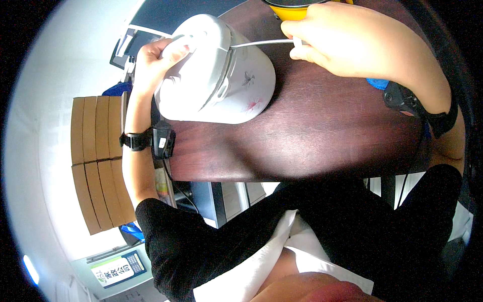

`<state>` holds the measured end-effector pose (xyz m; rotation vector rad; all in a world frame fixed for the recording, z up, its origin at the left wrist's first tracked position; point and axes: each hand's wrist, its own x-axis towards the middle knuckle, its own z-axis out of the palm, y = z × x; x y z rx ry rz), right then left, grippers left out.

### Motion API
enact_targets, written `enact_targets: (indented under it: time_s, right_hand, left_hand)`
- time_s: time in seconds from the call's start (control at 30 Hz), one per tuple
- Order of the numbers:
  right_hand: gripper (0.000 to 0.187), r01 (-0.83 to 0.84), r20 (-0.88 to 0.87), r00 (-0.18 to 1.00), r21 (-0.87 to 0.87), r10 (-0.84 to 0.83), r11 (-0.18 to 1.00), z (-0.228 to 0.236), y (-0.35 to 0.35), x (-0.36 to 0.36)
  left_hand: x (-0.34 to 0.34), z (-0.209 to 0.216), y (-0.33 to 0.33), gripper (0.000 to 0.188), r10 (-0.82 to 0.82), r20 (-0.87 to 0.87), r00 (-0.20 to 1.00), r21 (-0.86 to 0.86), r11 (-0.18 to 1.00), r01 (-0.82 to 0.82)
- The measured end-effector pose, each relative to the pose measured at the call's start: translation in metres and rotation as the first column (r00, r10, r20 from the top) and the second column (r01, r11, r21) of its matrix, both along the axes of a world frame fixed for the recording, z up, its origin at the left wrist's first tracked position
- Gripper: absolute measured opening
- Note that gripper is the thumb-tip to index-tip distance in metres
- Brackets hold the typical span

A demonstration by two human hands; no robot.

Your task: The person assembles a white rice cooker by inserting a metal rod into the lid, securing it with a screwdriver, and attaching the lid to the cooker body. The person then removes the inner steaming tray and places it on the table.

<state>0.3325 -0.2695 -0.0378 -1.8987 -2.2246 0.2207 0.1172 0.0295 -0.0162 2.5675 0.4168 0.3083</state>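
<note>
A white rounded lidded container (246,83) with a grey and red flower print lies tipped on the table; its exact kind I cannot tell. My left hand (160,59) grips it at the lid's far left edge, thumb on top and the other fingers partly hidden. From the lid's edge a thin white cord or wire (261,43) runs taut to the right. My right hand (322,40) is closed on its end, with a small white piece between thumb and fingers. Another thin white line (150,30) reaches left from behind the container.
The dark reddish-brown table (312,131) has a curved front edge. A yellow container with a dark rim (292,11) stands at the far side, partly behind my right hand. Brown cardboard boxes (98,161) are at the left. Black devices (163,141) are strapped to both wrists.
</note>
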Motion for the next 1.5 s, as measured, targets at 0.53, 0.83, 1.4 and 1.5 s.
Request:
enact_targets:
  time_s: [0.53,0.83,1.4,1.5]
  right_hand:
    - [0.030,-0.095,-0.600,0.707,-0.605,-0.374,0.791,0.010,0.014,0.034]
    - [0.031,-0.207,-0.755,0.545,-0.543,-0.365,0.814,-0.024,0.030,0.042]
    - [0.032,-0.197,-0.744,0.553,-0.553,-0.374,0.809,-0.026,0.033,0.032]
    - [0.035,-0.310,-0.783,0.469,-0.578,-0.407,0.755,-0.028,0.038,0.044]
  left_hand:
    - [-0.013,0.010,0.001,0.033,-0.147,-0.024,0.989,-0.012,0.989,0.147]
    - [-0.018,0.011,0.007,0.036,-0.180,0.013,0.984,0.011,0.984,0.180]
    - [-0.015,0.009,0.011,0.032,-0.196,0.043,0.980,0.000,0.980,0.197]
    - [-0.015,0.011,0.007,0.033,-0.193,0.044,0.980,0.013,0.981,0.193]
